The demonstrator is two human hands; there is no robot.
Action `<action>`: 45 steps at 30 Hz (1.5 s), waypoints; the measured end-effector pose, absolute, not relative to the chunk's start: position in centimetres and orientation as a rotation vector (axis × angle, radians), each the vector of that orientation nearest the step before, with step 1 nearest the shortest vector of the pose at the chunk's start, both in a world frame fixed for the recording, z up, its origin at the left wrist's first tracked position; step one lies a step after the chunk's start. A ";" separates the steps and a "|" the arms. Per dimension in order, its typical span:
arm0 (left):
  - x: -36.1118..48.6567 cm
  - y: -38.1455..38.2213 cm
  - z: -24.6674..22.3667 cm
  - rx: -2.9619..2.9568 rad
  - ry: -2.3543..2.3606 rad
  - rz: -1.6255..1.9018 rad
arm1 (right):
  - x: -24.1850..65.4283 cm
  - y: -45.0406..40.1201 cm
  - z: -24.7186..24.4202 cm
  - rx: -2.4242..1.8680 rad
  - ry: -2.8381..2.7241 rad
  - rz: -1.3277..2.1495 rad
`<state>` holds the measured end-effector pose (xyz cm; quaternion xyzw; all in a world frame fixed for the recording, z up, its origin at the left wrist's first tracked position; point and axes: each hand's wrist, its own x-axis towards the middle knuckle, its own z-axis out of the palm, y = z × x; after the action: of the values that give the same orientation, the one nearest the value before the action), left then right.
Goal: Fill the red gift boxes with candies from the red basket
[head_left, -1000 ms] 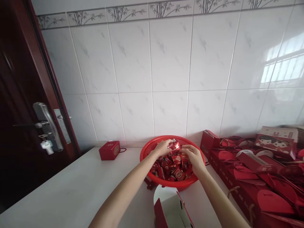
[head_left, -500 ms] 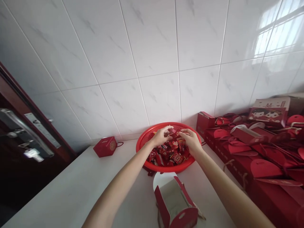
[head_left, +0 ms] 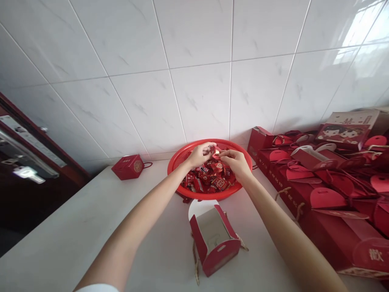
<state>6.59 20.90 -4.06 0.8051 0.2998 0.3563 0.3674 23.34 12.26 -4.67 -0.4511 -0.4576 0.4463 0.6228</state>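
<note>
Over the red plastic basket (head_left: 174, 170), both hands are close together above a heap of red-wrapped candies (head_left: 209, 180). My left hand (head_left: 200, 155) has its fingers curled around a red-wrapped candy (head_left: 214, 151). Beside it, my right hand (head_left: 236, 163) pinches a small wrapped candy with a shiny gold part (head_left: 217, 152) at its fingertips. How many pieces each hand holds is partly hidden. In front of the basket lies an open red gift box (head_left: 220, 256), its pale inside facing up and twisted rope handles at its sides.
A closed small red box (head_left: 128, 167) with a cord loop stands at the left, near the tiled wall (head_left: 200, 101). Many red gift boxes (head_left: 330, 231) are packed along the right. A door with keys (head_left: 28, 173) in its lock is at the far left.
The view has tipped down, so the basket and boxes sit higher. My hands have come closer together, lifting slightly over the candies, and a gold glint now shows between them.
</note>
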 end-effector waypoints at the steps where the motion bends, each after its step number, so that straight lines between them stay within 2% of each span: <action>1: 6.6 20.9 -4.0 2.072 0.766 0.927 | 23.4 12.2 -4.6 -1.041 -1.066 1.023; 7: 6.6 20.4 -3.2 1.994 0.820 0.967 | 23.4 11.9 -4.3 -1.050 -1.096 1.024; 21: 6.7 19.7 -3.6 1.963 0.685 0.821 | 23.3 12.1 -4.4 -1.110 -0.978 1.074; 33: 6.8 19.6 -3.1 2.034 0.739 0.900 | 23.4 11.9 -3.7 -0.937 -0.758 1.130; 39: 6.9 20.1 -3.9 2.350 1.117 0.529 | 24.3 12.4 -3.5 -0.828 -0.517 1.121; 45: 7.4 20.3 -4.3 2.560 1.149 0.133 | 24.3 12.7 -3.5 -0.787 -0.375 1.182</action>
<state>7.37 20.30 -4.28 0.8988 0.4033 0.0467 0.1654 24.32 12.65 -3.52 -0.3592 -0.1712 0.5392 0.7423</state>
